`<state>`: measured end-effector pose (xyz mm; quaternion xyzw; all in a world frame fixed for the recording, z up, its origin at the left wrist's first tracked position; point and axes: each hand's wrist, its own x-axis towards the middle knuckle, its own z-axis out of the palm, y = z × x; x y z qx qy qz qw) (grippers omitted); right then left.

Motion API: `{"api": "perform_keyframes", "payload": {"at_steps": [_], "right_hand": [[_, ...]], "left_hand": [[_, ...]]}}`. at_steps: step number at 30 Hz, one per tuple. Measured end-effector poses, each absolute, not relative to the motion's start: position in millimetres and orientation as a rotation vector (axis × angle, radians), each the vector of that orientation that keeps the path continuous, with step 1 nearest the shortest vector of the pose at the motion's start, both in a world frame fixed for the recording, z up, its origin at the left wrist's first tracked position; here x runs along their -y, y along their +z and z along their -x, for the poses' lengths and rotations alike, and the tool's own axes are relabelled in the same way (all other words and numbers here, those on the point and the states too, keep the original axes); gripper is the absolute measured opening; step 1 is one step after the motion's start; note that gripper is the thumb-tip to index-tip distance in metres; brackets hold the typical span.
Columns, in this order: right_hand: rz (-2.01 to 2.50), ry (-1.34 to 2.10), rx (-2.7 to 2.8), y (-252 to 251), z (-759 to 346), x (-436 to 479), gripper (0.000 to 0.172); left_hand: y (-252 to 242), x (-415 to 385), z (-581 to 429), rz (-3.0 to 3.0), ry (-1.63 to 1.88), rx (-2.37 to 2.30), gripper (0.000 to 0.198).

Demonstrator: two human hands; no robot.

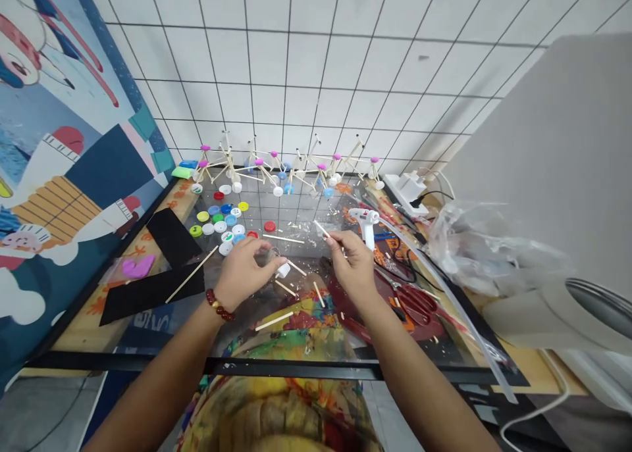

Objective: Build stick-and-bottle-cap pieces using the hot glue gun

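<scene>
My left hand (247, 268), with a beaded bracelet at the wrist, is closed on a small white cap (283, 270) near the middle of the table. To its right, my right hand (351, 262) pinches a short pale stick (322, 229) that points up and to the left. Several loose sticks lie below and between the hands, one of them (274, 321) near the table's front. A white glue gun (366, 224) stands just beyond my right hand. Colored bottle caps (218, 218) lie spread out beyond my left hand.
Small stick figures (260, 162) line the back edge. Black strips (174, 236) and pink clay (138, 266) lie at the left. On the right are red-handled scissors (417, 303), a power strip (405, 194), a clear plastic bag (486, 245) and a large roll (557, 317).
</scene>
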<state>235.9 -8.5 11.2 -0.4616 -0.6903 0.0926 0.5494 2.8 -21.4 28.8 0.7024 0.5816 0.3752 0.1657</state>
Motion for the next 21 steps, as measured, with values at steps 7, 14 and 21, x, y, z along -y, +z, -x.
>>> {"api": "perform_keyframes", "payload": {"at_steps": [7,14,21], "right_hand": [[1.068,0.104,1.631,14.0,-232.8,10.4,0.013],[1.079,0.14,1.663,14.2,-234.3,12.3,0.013],[1.041,0.149,1.731,17.2,-230.2,19.4,0.01]], "left_hand": [[34.1,11.1,12.1,-1.715,1.044,-1.58,0.038],[50.8,20.4,23.5,-1.7,1.06,-1.767,0.033],[90.0,42.9,88.2,-1.69,0.853,-2.331,0.024]]}}
